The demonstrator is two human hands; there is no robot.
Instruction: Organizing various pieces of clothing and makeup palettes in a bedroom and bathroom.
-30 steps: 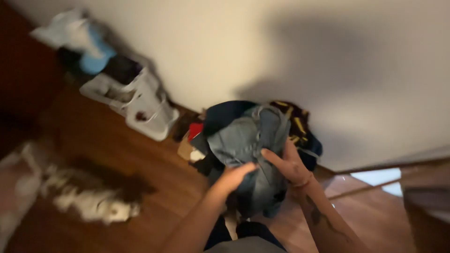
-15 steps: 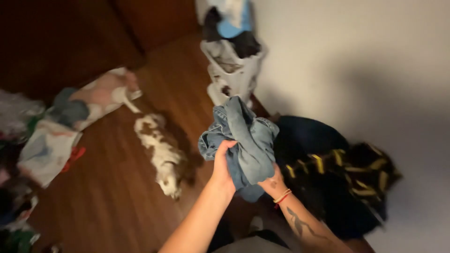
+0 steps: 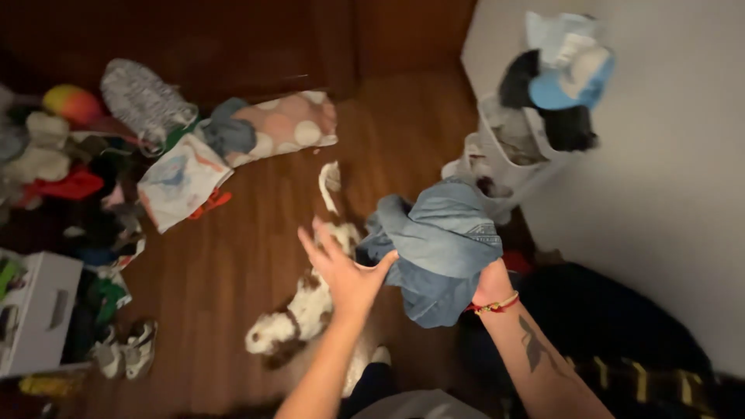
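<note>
A bundled blue denim garment [image 3: 444, 242] hangs in front of me over the wooden floor. My right hand [image 3: 492, 281], with a red and gold bracelet at the wrist, is under the bundle and grips it. My left hand [image 3: 341, 268] is spread open with fingers apart, its thumb touching the left edge of the denim. Below my left hand a white and brown dog [image 3: 299, 310] lies on the floor.
A white laundry basket [image 3: 508, 163] heaped with clothes and a blue cap stands by the white wall [image 3: 667, 178]. A dark pile with yellow stripes [image 3: 628, 357] lies at lower right. Clothes, a spotted pillow [image 3: 287, 128], a white box [image 3: 43, 310] and shoes [image 3: 124, 349] litter the left.
The view has swung left, from the dark pile by the wall to the cluttered floor. My left hand has let go of the denim and opened; my right hand still holds it.
</note>
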